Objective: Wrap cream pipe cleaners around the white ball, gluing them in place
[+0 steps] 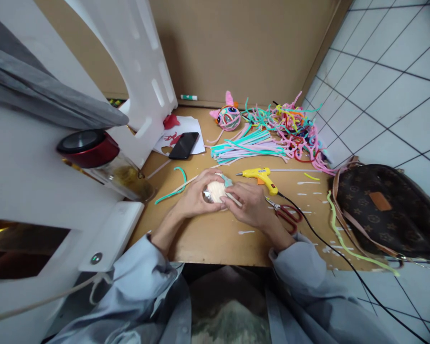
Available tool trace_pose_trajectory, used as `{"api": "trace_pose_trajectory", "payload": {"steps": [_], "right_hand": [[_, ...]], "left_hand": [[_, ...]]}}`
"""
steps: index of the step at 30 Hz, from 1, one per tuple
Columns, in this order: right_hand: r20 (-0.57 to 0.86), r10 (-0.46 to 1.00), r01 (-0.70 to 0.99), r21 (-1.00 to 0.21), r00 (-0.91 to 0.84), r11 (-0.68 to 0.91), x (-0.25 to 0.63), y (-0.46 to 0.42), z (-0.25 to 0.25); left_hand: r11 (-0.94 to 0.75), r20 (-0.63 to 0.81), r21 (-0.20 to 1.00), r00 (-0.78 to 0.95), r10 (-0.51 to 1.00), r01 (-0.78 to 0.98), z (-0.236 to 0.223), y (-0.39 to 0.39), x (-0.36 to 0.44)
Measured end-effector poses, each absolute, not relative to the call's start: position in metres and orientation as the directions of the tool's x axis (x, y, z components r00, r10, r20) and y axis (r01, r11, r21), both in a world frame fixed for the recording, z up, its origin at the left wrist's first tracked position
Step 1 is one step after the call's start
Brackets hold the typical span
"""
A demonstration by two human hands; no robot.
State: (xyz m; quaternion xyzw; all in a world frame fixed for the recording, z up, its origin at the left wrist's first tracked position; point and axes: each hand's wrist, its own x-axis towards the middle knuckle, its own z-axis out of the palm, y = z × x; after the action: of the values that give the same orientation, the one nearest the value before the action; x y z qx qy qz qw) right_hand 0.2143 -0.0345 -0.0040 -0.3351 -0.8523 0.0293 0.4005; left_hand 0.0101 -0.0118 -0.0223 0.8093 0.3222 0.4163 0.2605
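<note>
My left hand (195,196) is curled round a small ball (215,191) partly wrapped in cream pipe cleaner, held just above the wooden table (218,239). My right hand (249,205) pinches a cream pipe cleaner strand (233,199) against the ball's right side. A bit of teal wrap shows at the ball's top. A teal pipe cleaner (172,191) lies left of my left hand.
A yellow glue gun (261,177) and red-handled scissors (288,215) lie right of my hands. A heap of coloured pipe cleaners (272,131) and a finished wrapped ball with pink ears (228,117) sit at the back. A black phone (183,145), a red-lidded jar (103,162) and a brown bag (383,210) flank the table.
</note>
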Motion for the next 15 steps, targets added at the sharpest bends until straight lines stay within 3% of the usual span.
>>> {"api": "trace_pose_trajectory", "payload": {"steps": [6, 11, 15], "right_hand": [[0.649, 0.682, 0.478, -0.506, -0.337, 0.718, 0.222, -0.032, 0.007], [0.599, 0.799, 0.474, -0.692, -0.044, 0.545, 0.235, -0.023, 0.011], [0.546, 0.815, 0.586, -0.731, 0.193, 0.351, 0.247, -0.006, 0.002]], "left_hand": [[-0.566, 0.449, 0.778, 0.39, 0.804, 0.272, -0.021, -0.009, 0.009], [-0.438, 0.354, 0.866, 0.323, 0.878, 0.241, -0.023, -0.005, 0.007], [-0.342, 0.281, 0.916, 0.272, 0.92, 0.21, -0.025, -0.004, 0.006]]}}
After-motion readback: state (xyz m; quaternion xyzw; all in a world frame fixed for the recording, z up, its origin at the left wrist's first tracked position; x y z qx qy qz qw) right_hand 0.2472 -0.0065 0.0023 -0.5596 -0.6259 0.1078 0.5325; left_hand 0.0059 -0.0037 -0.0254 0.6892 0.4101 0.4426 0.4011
